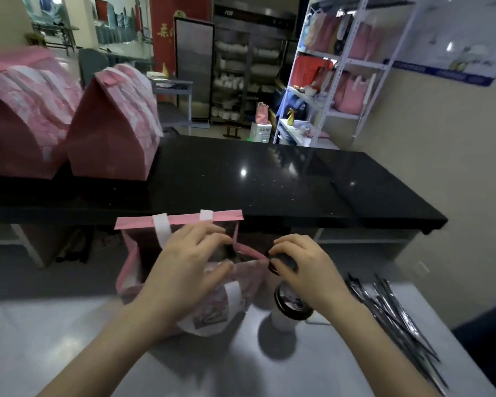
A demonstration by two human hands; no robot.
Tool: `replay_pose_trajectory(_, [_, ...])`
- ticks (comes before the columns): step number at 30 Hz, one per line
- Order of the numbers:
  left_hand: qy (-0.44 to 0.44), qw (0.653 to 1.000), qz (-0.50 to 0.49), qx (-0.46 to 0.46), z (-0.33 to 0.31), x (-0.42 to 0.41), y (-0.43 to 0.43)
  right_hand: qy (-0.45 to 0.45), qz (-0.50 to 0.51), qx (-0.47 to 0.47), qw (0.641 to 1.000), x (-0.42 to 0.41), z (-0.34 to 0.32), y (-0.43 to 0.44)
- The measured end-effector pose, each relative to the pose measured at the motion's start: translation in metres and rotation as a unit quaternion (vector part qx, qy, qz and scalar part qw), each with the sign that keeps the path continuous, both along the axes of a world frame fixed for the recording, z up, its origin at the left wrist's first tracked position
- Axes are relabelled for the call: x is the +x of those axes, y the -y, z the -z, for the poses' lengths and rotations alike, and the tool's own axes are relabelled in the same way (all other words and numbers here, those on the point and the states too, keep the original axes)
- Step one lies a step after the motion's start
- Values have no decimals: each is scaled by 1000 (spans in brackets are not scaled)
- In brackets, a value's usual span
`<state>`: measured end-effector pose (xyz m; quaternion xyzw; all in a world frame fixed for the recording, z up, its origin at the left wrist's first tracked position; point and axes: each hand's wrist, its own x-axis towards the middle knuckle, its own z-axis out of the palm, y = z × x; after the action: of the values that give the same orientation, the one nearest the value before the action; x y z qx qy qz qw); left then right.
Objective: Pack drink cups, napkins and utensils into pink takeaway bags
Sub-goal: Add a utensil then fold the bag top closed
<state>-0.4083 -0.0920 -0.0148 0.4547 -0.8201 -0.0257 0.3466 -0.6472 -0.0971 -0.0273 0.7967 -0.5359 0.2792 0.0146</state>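
A pink takeaway bag [143,262] with white handles stands on the white table [55,339] in front of me, its mouth held open. My left hand [189,265] pinches the bag's near rim at the middle. My right hand [301,262] pinches the rim's right corner. A white drink cup with a dark lid [288,306] stands on the table just right of the bag, partly under my right wrist. Several black-wrapped utensil packs [395,310] lie at the right side of the table. What lies inside the bag is hidden.
Beyond the table runs a black counter [269,181]; two packed pink bags [112,127] stand at its left end. A white shelf rack [335,70] with more bags is behind on the right, by the wall.
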Motion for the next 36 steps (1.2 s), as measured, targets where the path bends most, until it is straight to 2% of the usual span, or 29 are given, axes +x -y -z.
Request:
replay_pose_trajectory(4, [23,991,125,48,10,-88,0,-45,78,15,996,-79,17,-17])
replay_pose_trajectory(7, [53,976,184,100,33,-158,5,-80,156,103,979,-144,39,-29])
replay_pose_trajectory(12, [110,957,225,147,81,-262,21,-94,272,225,931,-234,83,-46])
replay_pose_trajectory(18, [217,930,222,198,146,-360,49,-76,311,293,901,-290,138,-51])
replay_pose_trajectory(22, [267,919,210,197,179,-397,61,-63,318,305,896,-306,165,-47])
replay_pose_trajectory(29, [289,924,199,153,198,-428,80,-9,308,260,915,-324,190,-44])
replay_pose_trajectory(36, [228,939,215,145,193,-427,92,65,306,218,924,-335,187,-49])
